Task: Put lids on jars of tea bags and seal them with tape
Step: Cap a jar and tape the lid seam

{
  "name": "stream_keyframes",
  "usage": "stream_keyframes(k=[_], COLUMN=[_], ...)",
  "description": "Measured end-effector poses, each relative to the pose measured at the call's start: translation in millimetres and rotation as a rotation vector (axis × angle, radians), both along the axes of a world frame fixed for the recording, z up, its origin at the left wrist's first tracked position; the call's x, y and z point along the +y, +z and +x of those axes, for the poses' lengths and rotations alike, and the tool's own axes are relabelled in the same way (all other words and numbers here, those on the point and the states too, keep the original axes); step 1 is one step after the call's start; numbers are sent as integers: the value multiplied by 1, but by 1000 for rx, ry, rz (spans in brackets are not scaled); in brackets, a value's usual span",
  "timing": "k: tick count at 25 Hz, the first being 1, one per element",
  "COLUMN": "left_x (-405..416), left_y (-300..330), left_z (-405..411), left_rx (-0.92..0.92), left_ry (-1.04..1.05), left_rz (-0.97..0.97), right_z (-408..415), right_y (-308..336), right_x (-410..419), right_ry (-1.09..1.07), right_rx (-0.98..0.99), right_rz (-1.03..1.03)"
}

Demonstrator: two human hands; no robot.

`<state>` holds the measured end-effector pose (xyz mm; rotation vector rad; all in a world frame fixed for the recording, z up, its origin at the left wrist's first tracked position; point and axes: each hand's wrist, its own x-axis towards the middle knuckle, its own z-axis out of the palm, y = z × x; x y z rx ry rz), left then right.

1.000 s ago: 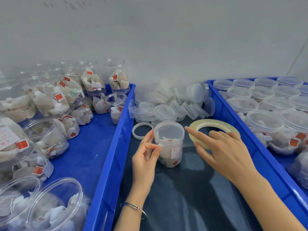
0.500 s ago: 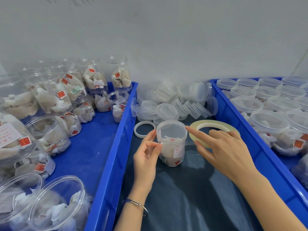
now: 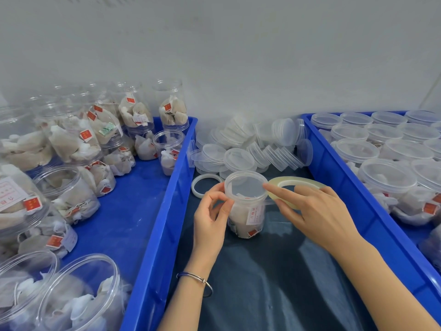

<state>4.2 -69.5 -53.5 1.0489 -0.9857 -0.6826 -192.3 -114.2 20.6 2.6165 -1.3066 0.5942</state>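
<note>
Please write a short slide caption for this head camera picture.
Both hands work tape from the roll around a lidded tea bag jar between blue bins.

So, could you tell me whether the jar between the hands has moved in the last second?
No: the jar stands just as close to the white ring on its left as before.
</note>
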Motion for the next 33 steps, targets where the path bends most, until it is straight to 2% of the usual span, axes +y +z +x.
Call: stream_keyframes(k=[3,6,8,10,11,13,15,17,19,23,27,33], left_x=[-6,-12,-12,-5,0,2,-6,-16,-20,-14,-5,12], left_y=[3,9,11,12,11,7,12,17,16,17,18,15], left_z=[7,14,17,7,-6,-34,-50,-47,-35,-12,5,10], left_rx=[48,-12,-45,-131,-240,-421,-400,-409,-458,-375,-363,-341], left_ry=[-35,-47,25,-42,-81,10,208,247,207,168,101,-52], left_rz=[13,44,54,78,93,122,151,132,115,180,210,264], right_z=[-3,-5,-4,-3,-3,-1,0,-5,-17,-34,-43,-24], right_y=[-2,-5,-8,-7,-6,-7,-11,-14,-14,-8,-8,-3], right_x=[-8,-11,-10,-9,-8,-3,3,8,11,20,23,-4], right_ry=[-14,-5,-7,-13,-18,-33,-50,-102,-145,-197,-330,-377], right_rx=[63,85,98,69,65,102,111,36,9,-3,58,109], right_rz=[19,25,33,72,84,62,83,181,219,233,56,154])
